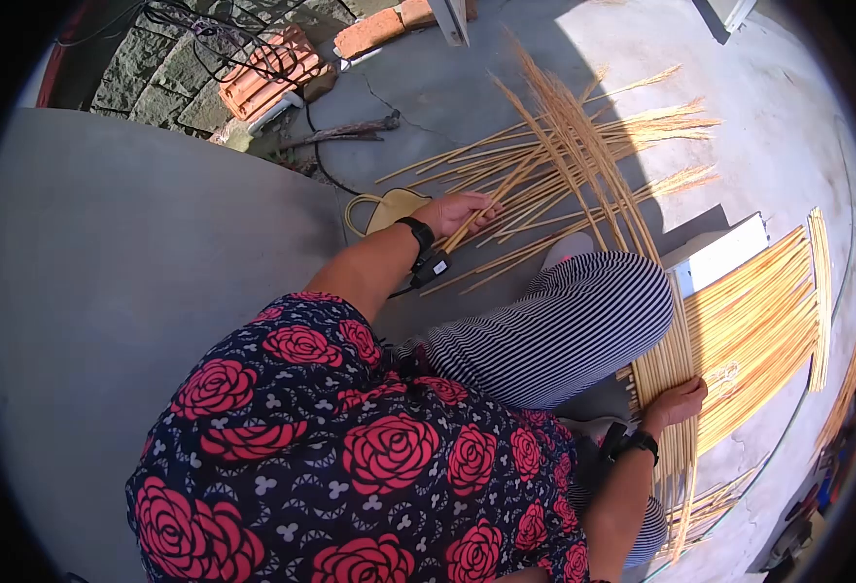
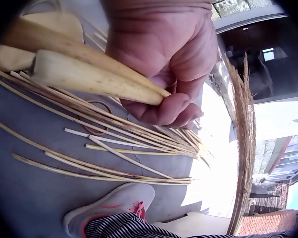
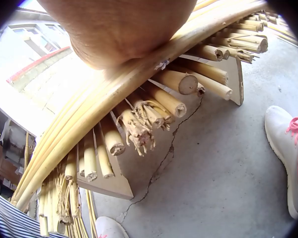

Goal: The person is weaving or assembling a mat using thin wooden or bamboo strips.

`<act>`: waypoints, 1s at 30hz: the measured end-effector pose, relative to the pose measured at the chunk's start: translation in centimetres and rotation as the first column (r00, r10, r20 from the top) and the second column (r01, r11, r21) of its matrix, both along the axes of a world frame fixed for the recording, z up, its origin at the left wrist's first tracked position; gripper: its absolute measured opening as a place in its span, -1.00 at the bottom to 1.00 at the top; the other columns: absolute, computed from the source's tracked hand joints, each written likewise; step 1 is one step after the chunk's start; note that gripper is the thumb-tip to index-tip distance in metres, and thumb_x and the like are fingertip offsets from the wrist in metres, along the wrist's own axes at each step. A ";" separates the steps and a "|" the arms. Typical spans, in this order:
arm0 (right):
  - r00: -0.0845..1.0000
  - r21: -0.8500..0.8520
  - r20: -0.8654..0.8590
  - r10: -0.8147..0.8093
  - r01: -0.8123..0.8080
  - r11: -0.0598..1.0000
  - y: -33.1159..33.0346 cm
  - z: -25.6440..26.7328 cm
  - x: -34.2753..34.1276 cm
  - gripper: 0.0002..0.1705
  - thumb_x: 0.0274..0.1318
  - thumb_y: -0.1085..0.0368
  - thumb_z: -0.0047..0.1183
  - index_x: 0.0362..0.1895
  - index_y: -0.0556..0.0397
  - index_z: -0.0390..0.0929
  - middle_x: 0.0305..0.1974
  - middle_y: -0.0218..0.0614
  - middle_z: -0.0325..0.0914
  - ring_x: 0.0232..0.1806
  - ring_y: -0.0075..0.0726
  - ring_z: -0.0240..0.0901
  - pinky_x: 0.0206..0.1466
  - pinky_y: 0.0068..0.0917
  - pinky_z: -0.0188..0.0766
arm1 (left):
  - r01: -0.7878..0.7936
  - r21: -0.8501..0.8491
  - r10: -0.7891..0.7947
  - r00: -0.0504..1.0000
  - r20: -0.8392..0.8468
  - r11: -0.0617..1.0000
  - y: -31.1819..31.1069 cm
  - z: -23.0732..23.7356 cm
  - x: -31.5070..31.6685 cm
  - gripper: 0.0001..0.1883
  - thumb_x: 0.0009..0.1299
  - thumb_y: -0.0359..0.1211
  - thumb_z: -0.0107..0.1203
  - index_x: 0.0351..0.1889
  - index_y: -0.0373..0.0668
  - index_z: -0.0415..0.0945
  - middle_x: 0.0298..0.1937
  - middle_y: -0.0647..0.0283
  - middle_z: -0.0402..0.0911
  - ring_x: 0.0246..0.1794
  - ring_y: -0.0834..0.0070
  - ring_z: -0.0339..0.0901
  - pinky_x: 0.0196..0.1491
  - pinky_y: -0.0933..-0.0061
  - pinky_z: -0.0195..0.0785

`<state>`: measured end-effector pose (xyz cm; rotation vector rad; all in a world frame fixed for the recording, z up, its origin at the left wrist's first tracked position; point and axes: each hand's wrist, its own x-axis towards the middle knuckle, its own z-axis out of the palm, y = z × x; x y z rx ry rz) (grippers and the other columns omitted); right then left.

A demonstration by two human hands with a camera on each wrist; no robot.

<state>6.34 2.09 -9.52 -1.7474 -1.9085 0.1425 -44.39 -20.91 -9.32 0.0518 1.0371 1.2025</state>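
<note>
The head view looks steeply down from above the shoulders, taking in the floor (image 1: 413,92) widely, loose stalks (image 1: 642,144) toward one o'clock, laid stalks (image 1: 749,335) near three. The left wrist view sits close to the left grip (image 1: 465,212), facing past it; it shares those loose stalks with the head view. The right wrist view, very near, looks beneath the right grip (image 1: 679,403), at twelve o'clock, sharing the laid stalks.
</note>
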 end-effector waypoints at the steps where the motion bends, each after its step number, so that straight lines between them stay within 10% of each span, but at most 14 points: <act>1: 1.000 -0.001 0.000 0.006 -0.006 1.000 -0.2 -0.5 0.4 -0.69 0.28 0.25 -0.14 -0.17 0.29 0.48 -0.29 0.12 0.54 -0.27 0.19 0.46 -0.19 -0.08 0.38 | -0.034 -0.021 0.034 0.999 -0.016 0.999 -0.8 0.8 0.1 -0.75 0.46 -0.29 -0.08 -0.04 -0.26 0.41 -0.37 0.40 0.42 -0.49 0.71 0.33 -0.47 0.72 0.28; 12: 0.998 0.019 -0.055 0.007 -0.006 1.000 0.0 0.2 -0.1 -0.71 0.27 0.26 -0.12 -0.18 0.28 0.48 -0.31 0.13 0.54 -0.30 0.20 0.45 -0.22 -0.07 0.37 | -0.215 -0.107 0.188 0.958 -0.216 0.971 -10.3 6.2 -0.7 -0.86 0.46 -0.32 -0.11 -0.21 -0.19 0.37 -0.43 0.33 0.45 -0.53 0.61 0.38 -0.52 0.61 0.30; 21: 0.999 0.062 -0.029 0.026 -0.024 0.998 -0.1 0.2 0.0 -0.74 0.26 0.28 -0.10 -0.19 0.26 0.49 -0.33 0.09 0.55 -0.33 0.19 0.44 -0.25 -0.08 0.36 | -0.734 -0.024 0.477 0.465 -0.745 0.678 -14.4 4.1 3.6 -0.89 0.48 -0.32 -0.15 -0.22 -0.14 0.28 -0.41 0.28 0.44 -0.54 0.55 0.37 -0.49 0.54 0.30; 30: 1.000 0.076 -0.019 0.025 -0.023 0.997 0.3 -0.7 0.5 -0.74 0.26 0.26 -0.10 -0.21 0.23 0.50 -0.35 0.07 0.57 -0.37 0.15 0.47 -0.28 -0.12 0.39 | -0.732 0.321 0.749 0.374 -0.547 0.600 -6.7 9.7 3.8 -0.85 0.46 -0.39 -0.11 -0.04 -0.14 0.27 -0.24 0.20 0.48 -0.26 0.47 0.47 -0.25 0.55 0.38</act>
